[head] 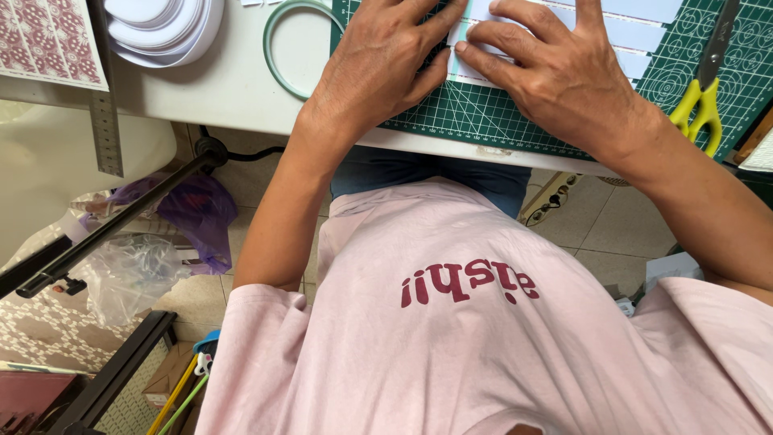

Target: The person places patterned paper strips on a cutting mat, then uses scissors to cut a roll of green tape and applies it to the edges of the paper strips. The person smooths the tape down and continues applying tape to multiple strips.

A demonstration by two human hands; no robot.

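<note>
**A cluttered corner under daylight**

The surface [233, 89] is a pale cream top with a worn front edge. Below it the floor [620, 221] is laid in beige tiles with dark grout lines. At the left a black metal bar [121, 221] slants down across the scene, and beside it lie a purple plastic bag [201, 213] and a clear crumpled bag [133, 274]. A patterned mat [40, 334] covers the floor in the lower left corner, next to a black frame [121, 366]. A power strip [551, 197] rests on the tiles under the surface. The light is soft and even.
</note>
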